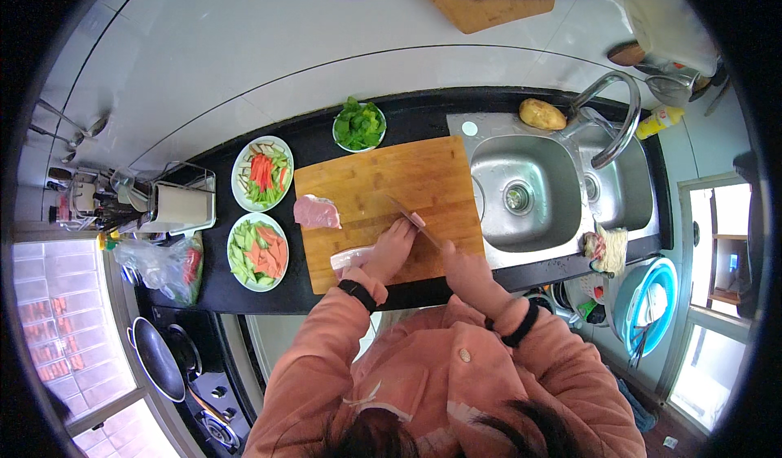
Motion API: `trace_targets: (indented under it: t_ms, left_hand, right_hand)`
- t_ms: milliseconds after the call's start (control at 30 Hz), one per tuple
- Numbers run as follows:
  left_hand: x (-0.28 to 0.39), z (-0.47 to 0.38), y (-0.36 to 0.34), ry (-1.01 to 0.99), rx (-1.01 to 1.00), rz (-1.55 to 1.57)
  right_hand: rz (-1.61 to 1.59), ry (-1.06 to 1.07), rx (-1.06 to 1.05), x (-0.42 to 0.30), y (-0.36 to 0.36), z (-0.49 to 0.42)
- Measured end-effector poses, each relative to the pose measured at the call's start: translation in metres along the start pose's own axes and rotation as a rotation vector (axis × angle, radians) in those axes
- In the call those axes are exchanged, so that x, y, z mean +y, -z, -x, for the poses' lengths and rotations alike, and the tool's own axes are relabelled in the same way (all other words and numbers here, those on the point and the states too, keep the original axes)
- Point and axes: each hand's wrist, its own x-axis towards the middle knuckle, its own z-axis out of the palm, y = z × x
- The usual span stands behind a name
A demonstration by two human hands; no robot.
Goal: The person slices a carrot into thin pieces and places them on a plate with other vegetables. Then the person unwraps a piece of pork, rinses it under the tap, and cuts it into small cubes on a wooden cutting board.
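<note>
My right hand (465,270) is closed around the handle of a kitchen knife (404,211), whose blade points up and left over the wooden cutting board (379,168). My left hand (394,247) lies flat on the board with its fingertips close to the blade, over meat they mostly hide. A small piece of meat (418,218) sits at the blade's right side. Beside my left wrist lies a strip of pale, fatty meat (352,258), partly covered by the hand. A thick pink slab of raw meat (316,212) rests at the board's left edge.
Left of the board stand two plates of cut vegetables (236,180) (232,244). Behind it is a bowl of green leaves (359,125). A double steel sink (537,214) with a curved faucet (629,107) adjoins the right side, a potato (542,114) at its back. A wok (157,360) stands lower left.
</note>
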Motion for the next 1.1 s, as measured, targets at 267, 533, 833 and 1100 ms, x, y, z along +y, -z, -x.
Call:
trace_targets:
  t_ms: [267, 533, 833, 1100]
  left_hand:
    - [0.01, -0.004, 0.01, 0.118, -0.108, 0.031]
    - [0.014, 0.0, 0.012, 0.037, 0.087, 0.049]
    - [0.005, 0.003, 0.002, 0.049, 0.039, 0.045]
    - [0.003, 0.001, -0.004, 0.038, 0.103, 0.025]
  right_hand:
    - [-0.075, 0.063, 0.111, 0.001, -0.014, -0.034]
    - [-0.082, -0.012, 0.058, 0.038, -0.017, 0.003]
    - [-0.028, 0.014, -0.013, 0.018, -0.007, 0.007]
    - [-0.01, 0.008, -0.082, 0.016, 0.006, 0.024]
